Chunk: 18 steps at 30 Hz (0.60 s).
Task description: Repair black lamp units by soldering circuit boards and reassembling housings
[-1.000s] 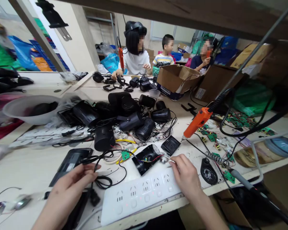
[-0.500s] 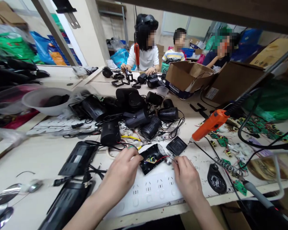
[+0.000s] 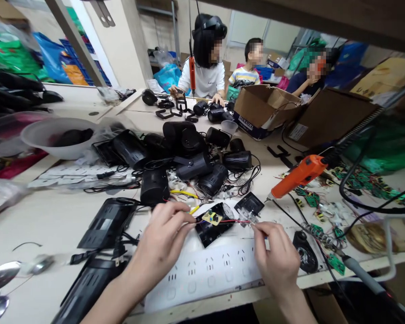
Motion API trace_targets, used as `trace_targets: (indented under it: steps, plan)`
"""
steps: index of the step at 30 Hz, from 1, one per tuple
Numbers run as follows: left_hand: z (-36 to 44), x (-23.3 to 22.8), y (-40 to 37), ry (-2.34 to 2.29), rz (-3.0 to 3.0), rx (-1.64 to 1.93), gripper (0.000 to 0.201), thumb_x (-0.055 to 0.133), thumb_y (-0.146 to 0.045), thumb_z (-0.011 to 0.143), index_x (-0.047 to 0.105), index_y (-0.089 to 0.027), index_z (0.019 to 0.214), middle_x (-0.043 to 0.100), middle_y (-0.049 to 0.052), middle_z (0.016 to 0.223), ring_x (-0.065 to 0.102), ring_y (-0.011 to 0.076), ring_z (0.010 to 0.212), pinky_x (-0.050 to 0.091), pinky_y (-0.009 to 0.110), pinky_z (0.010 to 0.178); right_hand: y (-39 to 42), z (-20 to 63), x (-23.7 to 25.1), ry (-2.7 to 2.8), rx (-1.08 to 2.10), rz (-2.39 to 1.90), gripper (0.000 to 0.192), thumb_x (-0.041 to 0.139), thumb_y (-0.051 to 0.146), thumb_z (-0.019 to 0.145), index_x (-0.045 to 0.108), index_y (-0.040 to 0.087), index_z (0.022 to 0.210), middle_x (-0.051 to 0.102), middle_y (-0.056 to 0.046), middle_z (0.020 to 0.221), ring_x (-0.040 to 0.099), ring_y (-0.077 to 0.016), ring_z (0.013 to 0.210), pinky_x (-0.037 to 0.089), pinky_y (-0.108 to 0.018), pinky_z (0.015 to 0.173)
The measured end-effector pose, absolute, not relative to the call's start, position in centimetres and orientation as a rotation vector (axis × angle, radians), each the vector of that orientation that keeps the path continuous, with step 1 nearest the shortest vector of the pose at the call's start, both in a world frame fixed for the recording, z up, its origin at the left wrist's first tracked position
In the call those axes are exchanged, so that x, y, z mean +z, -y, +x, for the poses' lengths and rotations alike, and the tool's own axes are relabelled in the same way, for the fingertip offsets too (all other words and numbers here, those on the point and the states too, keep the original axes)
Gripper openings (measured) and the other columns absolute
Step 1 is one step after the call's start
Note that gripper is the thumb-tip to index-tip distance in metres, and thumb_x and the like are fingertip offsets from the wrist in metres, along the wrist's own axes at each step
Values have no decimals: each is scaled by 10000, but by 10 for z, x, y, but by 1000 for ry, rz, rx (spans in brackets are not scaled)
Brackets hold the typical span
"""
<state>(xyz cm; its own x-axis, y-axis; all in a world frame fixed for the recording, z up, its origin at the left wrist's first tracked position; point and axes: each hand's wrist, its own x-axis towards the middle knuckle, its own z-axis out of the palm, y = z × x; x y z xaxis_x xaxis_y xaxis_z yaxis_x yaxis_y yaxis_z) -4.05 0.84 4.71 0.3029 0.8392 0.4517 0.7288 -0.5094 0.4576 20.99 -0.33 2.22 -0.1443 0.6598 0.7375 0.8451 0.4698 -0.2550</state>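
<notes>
Over an opened black housing half (image 3: pixel 218 236), a small yellow circuit board (image 3: pixel 212 217) is lifted. My left hand (image 3: pixel 165 234) is closed in a pinch on a thin wire at the board's left side. Red wires (image 3: pixel 234 221) run from the board toward my right hand (image 3: pixel 278 247). Its thumb and fingers are closed at the edge of a clear plastic piece (image 3: pixel 247 216), where the wires end. Behind that piece lies a square black cover (image 3: pixel 251 203). A thin metal rod (image 3: pixel 248 238) lies beside my right fingers.
Below my hands is a white power strip (image 3: pixel 202 274). An orange electric screwdriver (image 3: pixel 299 176) hangs at right, above several green circuit boards (image 3: pixel 312 198). Black lamp housings (image 3: pixel 192 164) and yellow-handled pliers (image 3: pixel 184 194) lie behind. Across the table, a person (image 3: pixel 205 76) handles black brackets (image 3: pixel 181 102).
The circuit board has risen out of the housing and its red wires are drawn straighter. My right hand has moved slightly right, and the clear piece now shows at its fingertips.
</notes>
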Motion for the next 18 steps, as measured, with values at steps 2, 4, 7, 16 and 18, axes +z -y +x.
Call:
trace_targets:
  steps: [2,4,7,16,18]
  plan:
    - [-47,45,-2,-1617,2315,1154,137,515,-234,940,646,-197,919,587,50,918,561,199,867,449,315,761,0,198,27,1847,-174,-1217,113,547,63,922,571,173,928,629,-29,770,621,-143,708,490,-237,689]
    - [-48,39,3,-1749,2162,1226,148,527,-279,939,651,-201,917,597,25,819,585,175,757,460,286,684,-6,185,27,1821,14,-1227,90,560,99,916,575,180,879,627,-13,734,618,-128,647,496,-219,629]
    - [-43,28,6,-1820,1911,1205,183,507,-336,946,634,-206,975,670,12,816,631,159,674,491,266,631,-17,173,21,1785,251,-1315,98,567,160,895,583,188,802,638,-1,691,618,-121,581,501,-206,569]
    - [-19,8,11,-1671,1905,1024,703,582,-350,882,230,-283,1486,538,124,1321,613,266,1114,512,435,942,-29,176,17,1789,455,-1465,126,545,252,845,595,209,738,653,2,674,619,-136,573,502,-223,593]
    - [-14,6,14,-1657,1922,913,758,653,-357,831,266,-287,1479,554,122,1248,565,304,1176,479,486,986,-30,175,16,1775,515,-1486,124,552,266,833,598,210,732,654,5,662,613,-137,569,497,-224,588]
